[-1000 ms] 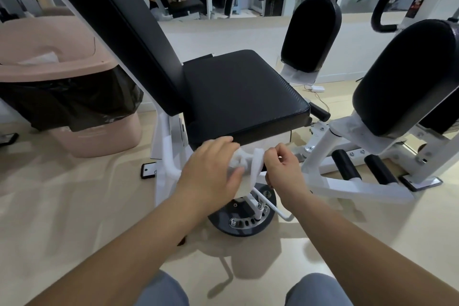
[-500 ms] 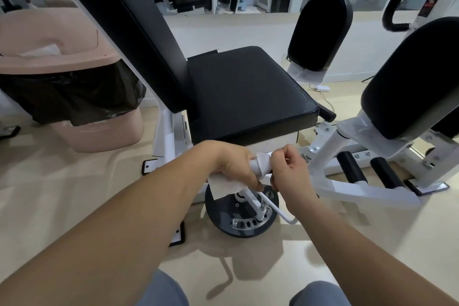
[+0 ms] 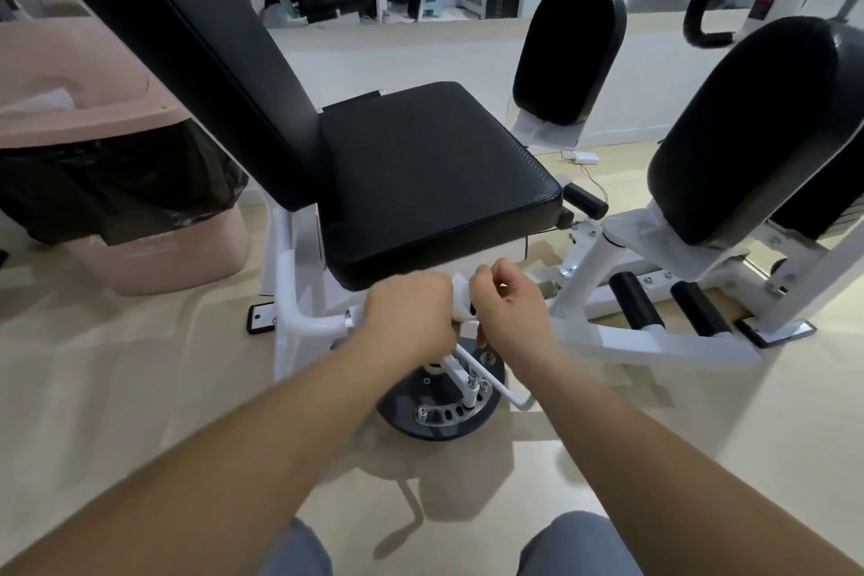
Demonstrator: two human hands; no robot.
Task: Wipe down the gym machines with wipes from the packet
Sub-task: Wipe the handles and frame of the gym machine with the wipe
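**Wipe held between both hands, wiping apparently not yet begun**

The left hand curls its fingers round a bunched white wipe, and the right hand pinches the wipe's other end, so it sits between them. The black seat lies just above and beyond both hands. I judge the wipe is being readied. The seat, the backrest up past the left hand and the leg pads beyond the right look left to do. The packet is out of view.
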